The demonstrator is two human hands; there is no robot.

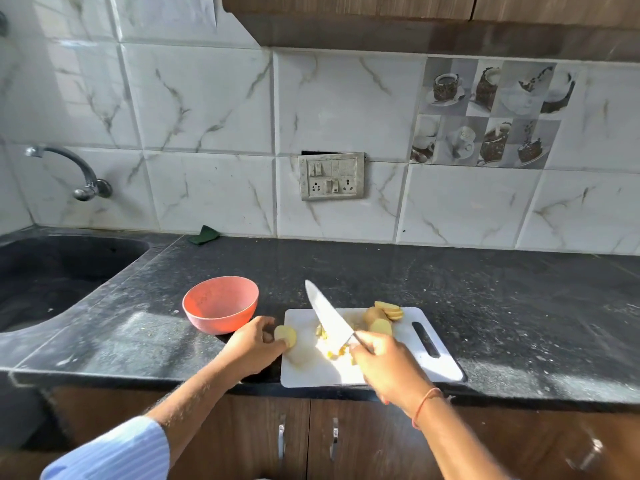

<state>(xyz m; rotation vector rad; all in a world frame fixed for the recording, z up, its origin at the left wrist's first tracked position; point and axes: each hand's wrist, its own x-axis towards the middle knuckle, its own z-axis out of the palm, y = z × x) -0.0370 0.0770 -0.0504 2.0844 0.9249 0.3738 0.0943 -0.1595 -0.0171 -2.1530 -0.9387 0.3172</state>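
A white cutting board (436,367) lies at the front edge of the dark counter. My right hand (384,367) grips the handle of a large knife (329,315), whose blade points up and to the left over the board. My left hand (254,342) pinches a potato slice (286,335) at the board's left edge. Small yellow potato pieces (332,348) lie under the blade. More potato, partly sliced (382,315), sits at the board's far side. An empty orange bowl (221,303) stands just left of the board, behind my left hand.
A dark sink (52,271) with a wall tap (79,173) is at the left. A green scrub pad (204,234) lies by the tiled wall. A switch and socket plate (331,176) is on the wall. Cabinet doors with handles (308,441) are below the counter.
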